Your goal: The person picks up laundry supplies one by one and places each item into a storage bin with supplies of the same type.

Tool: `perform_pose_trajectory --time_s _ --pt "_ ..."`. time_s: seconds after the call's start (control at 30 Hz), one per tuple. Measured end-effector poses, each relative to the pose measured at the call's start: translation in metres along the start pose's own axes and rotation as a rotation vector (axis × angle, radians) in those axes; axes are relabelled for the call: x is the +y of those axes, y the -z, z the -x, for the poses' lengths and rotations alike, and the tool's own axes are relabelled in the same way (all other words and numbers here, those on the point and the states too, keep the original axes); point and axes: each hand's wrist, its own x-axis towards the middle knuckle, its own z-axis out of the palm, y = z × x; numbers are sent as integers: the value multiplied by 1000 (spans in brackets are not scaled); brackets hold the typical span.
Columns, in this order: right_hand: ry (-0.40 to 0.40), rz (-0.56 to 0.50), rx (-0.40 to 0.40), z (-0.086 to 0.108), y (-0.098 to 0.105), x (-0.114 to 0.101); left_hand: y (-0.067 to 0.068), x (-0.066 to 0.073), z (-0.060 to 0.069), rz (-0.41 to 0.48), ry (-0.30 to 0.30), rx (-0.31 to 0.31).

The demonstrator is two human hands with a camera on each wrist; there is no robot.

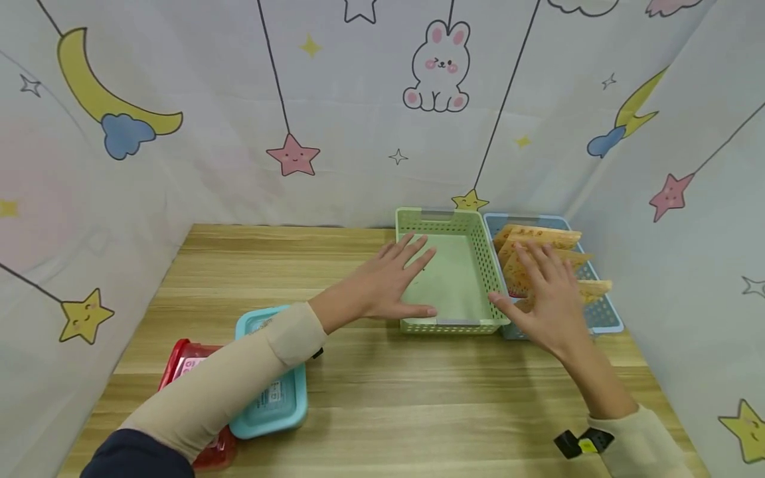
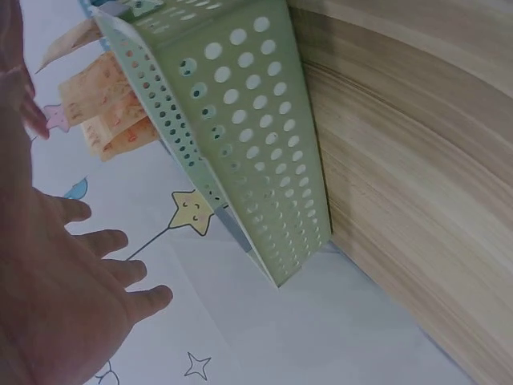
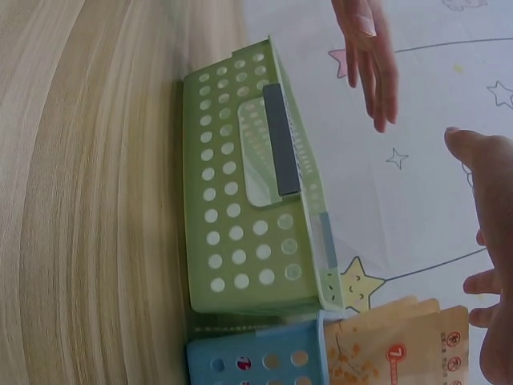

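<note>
A green plastic basket with holes in its walls stands toward the back of the table, and nothing lies in the part of it that shows. My left hand hovers over its left side, fingers spread and holding nothing. Beside it on the right is a blue basket with several tan paper packets standing in it. Above the packets hovers my right hand, its fingers spread and its grip free of anything. In the right wrist view the packets bear printed marks.
On the left of the wooden table lie a light-blue lidded box and a red-rimmed package, both partly hidden under my left forearm. White printed cloth walls in the back and sides.
</note>
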Motion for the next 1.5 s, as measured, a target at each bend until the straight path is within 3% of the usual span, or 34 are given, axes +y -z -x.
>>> perform_pose_trajectory --time_s 0.27,0.53,0.67,0.93,1.3,1.5 --pt "58 -29 29 -3 -9 -8 14 -3 3 32 1 17" --pt "83 -97 18 -7 -21 -22 33 -13 16 163 39 36" --pt "84 -119 -10 -8 -28 -29 37 -21 28 197 63 58" --pt "58 -194 -97 -11 -37 -44 37 -45 56 133 137 84" --pt "116 -262 -171 -19 -54 -69 35 -82 92 125 229 56" --pt "147 -291 -191 -21 -63 -82 35 -95 111 121 276 -23"
